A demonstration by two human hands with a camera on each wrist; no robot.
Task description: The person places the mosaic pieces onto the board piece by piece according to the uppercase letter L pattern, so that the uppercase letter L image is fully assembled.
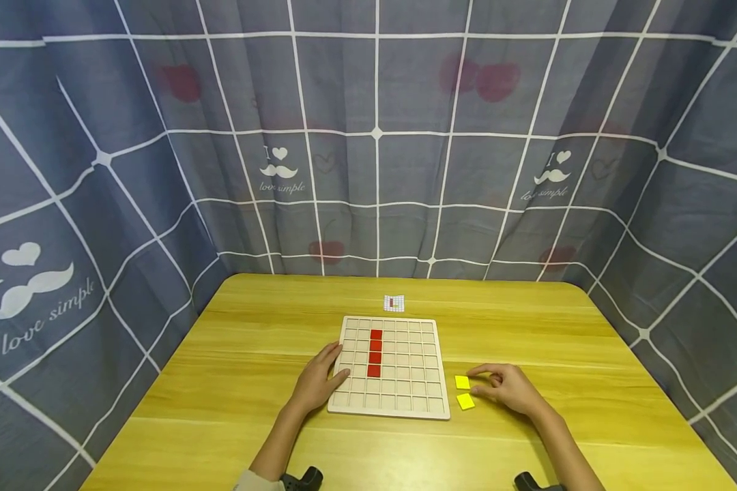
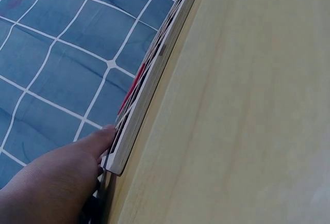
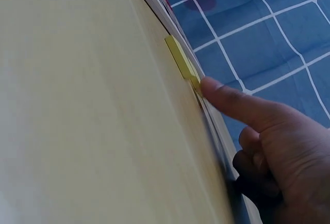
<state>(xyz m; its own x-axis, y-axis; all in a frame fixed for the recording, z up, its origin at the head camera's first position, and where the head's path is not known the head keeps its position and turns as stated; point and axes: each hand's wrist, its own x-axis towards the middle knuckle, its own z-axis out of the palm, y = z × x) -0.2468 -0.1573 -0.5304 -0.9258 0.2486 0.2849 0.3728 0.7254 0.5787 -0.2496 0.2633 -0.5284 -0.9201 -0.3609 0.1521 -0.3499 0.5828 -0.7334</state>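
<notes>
At the centre of the frame lies a pale gridded board (image 1: 414, 389), flat on the wood-coloured worktop (image 1: 190, 409); in its upper cells, a little to the left of the middle, stands a vertical column of four red tiles (image 1: 375, 346); just to the right of the board lie an upper yellow tile (image 1: 462, 382) and, below it, a lower yellow tile (image 1: 465, 401), somewhat turned.

The right hand (image 1: 506, 389) is at the right of these; its thumb and index finger are parted, with the tips at the side of the upper yellow tile, and the other fingers are bent in; it has lifted nothing, and whether the tips touch this tile, I cannot tell. The left hand (image 1: 316, 382) rests on the left edge of the board, its fingers relaxed; the thumb reaches over the rim and covers a small part of it.

Above the board lies a small gridded card (image 1: 394, 303); a blue-grey curtain (image 1: 344, 170) with white lines closes the back and both sides; a black wrist device (image 1: 307, 479) and a light sleeve (image 1: 254, 483) show at the bottom edge, left of the middle; between the yellow tiles and the red ones stands only the board's right rim.
</notes>
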